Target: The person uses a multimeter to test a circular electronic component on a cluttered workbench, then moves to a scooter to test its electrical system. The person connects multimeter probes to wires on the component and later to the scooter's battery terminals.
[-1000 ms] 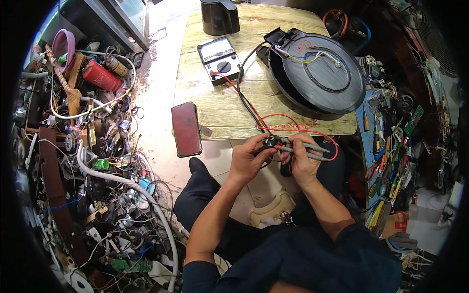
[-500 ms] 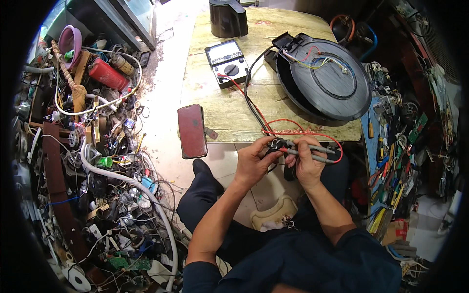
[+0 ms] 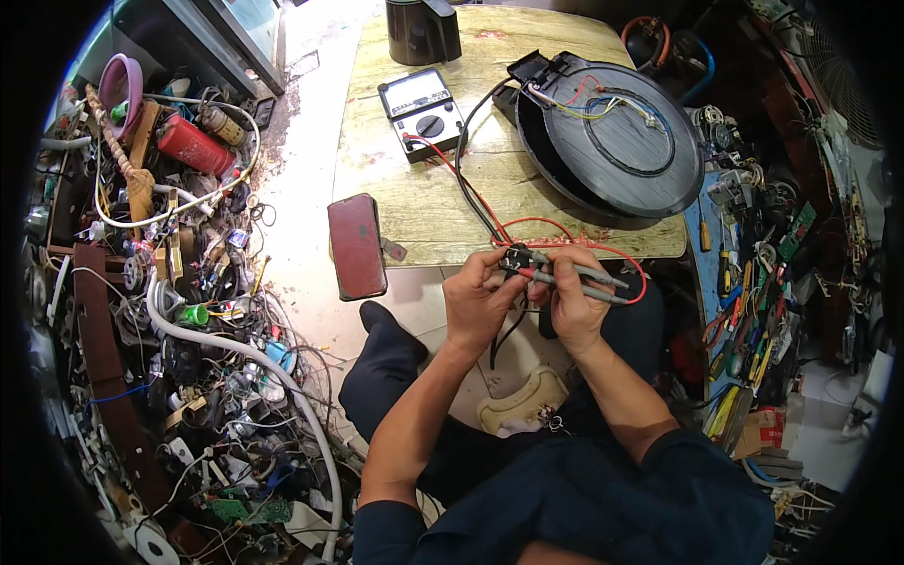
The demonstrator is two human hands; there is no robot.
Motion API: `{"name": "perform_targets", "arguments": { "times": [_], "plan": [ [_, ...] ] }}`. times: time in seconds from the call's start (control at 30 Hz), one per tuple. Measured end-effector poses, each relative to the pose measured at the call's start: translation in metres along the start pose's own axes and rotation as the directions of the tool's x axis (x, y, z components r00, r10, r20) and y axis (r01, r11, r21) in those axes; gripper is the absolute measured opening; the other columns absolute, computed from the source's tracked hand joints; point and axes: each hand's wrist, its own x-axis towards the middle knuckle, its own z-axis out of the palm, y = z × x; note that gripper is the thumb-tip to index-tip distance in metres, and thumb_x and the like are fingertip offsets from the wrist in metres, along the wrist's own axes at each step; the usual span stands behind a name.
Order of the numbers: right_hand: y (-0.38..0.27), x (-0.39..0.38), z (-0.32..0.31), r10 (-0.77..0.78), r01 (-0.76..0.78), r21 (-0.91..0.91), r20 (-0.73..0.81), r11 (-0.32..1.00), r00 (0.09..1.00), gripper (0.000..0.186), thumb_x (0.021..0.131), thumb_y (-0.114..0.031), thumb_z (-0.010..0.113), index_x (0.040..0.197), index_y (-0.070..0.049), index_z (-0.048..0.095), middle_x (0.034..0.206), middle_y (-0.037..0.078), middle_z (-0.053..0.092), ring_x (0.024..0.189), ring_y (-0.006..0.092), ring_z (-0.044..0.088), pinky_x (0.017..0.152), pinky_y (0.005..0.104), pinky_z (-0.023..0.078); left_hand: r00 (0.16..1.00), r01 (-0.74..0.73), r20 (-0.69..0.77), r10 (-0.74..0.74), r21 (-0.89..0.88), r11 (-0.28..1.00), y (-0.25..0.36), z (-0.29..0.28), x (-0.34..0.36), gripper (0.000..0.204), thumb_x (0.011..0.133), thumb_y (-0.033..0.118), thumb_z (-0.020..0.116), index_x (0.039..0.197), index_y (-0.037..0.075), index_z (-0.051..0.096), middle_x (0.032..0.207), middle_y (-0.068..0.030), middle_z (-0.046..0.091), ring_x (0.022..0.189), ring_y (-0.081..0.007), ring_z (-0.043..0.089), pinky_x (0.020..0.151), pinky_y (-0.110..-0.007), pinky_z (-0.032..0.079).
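Observation:
Between the fingers of my left hand is a small black plug, pinched over the near edge of the table. My right hand closes on two grey test probes lying side by side. Their front ends point left and meet the plug; the exact contact is hidden by fingers. A red lead loops from the probes back to an analog multimeter on the table. Right of the meter lies an opened round black appliance base with coloured wires, and a black cord runs from it toward my hands.
A wood-patterned table carries a black jug at its far side. On its left corner lies a dark red phone case. Heaped parts and cables fill the left floor. Hand tools crowd the right side.
The whole view has shifted slightly, moving the table and its things left and up. Both hands keep their hold on the plug and probes, and a black cord now shows hanging below them.

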Motion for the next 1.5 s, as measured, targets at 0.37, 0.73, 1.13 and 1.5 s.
{"name": "perform_targets", "arguments": {
  "times": [0.37, 0.73, 1.13, 1.5],
  "plan": [
    [0.017, -0.004, 0.020, -0.114, 0.112, -0.028, -0.063, 0.993, 0.992, 0.020, 0.107, -0.016, 0.058, 0.109, 0.003, 0.065, 0.087, 0.011, 0.070, 0.066, 0.0126, 0.068, 0.055, 0.0230, 0.053, 0.982, -0.086, -0.166, 0.092, 0.044, 0.995, 0.005, 0.007, 0.002, 0.029, 0.091, 0.000, 0.076, 0.114, -0.010, 0.062, 0.085, -0.0099, 0.075, 0.067, -0.0076, 0.069, 0.055, -0.022, 0.053],
    [0.023, 0.002, 0.024, -0.131, 0.121, -0.110, -0.085, 0.987, 0.988, 0.016, 0.105, -0.013, 0.061, 0.105, 0.002, 0.067, 0.087, 0.010, 0.071, 0.064, 0.0120, 0.067, 0.068, 0.0268, 0.053, 0.965, -0.090, -0.249, 0.085, -0.010, 0.996, 0.006, 0.009, 0.010, 0.031, 0.089, 0.003, 0.080, 0.113, -0.009, 0.063, 0.084, -0.0123, 0.075, 0.065, -0.0079, 0.070, 0.054, -0.023, 0.052],
    [0.023, 0.009, 0.024, -0.141, 0.140, -0.030, -0.031, 0.990, 0.989, 0.016, 0.105, -0.012, 0.061, 0.107, 0.003, 0.067, 0.102, 0.013, 0.067, 0.067, 0.0142, 0.069, 0.053, 0.0239, 0.054, 0.959, -0.120, -0.256, 0.122, 0.022, 0.993, 0.001, 0.007, 0.013, 0.031, 0.088, 0.000, 0.080, 0.113, -0.004, 0.063, 0.082, -0.0096, 0.074, 0.066, -0.0078, 0.068, 0.055, -0.024, 0.053],
    [0.021, 0.020, 0.027, -0.088, 0.087, -0.004, -0.021, 0.996, 0.996, 0.020, 0.107, -0.018, 0.059, 0.110, 0.002, 0.063, 0.096, 0.013, 0.067, 0.067, 0.0149, 0.069, 0.053, 0.0248, 0.056, 0.971, -0.094, -0.217, 0.096, 0.020, 0.995, 0.005, 0.005, 0.019, 0.030, 0.091, -0.006, 0.074, 0.116, -0.004, 0.058, 0.095, -0.0112, 0.073, 0.074, -0.0107, 0.070, 0.060, -0.023, 0.055]
  ]
}}
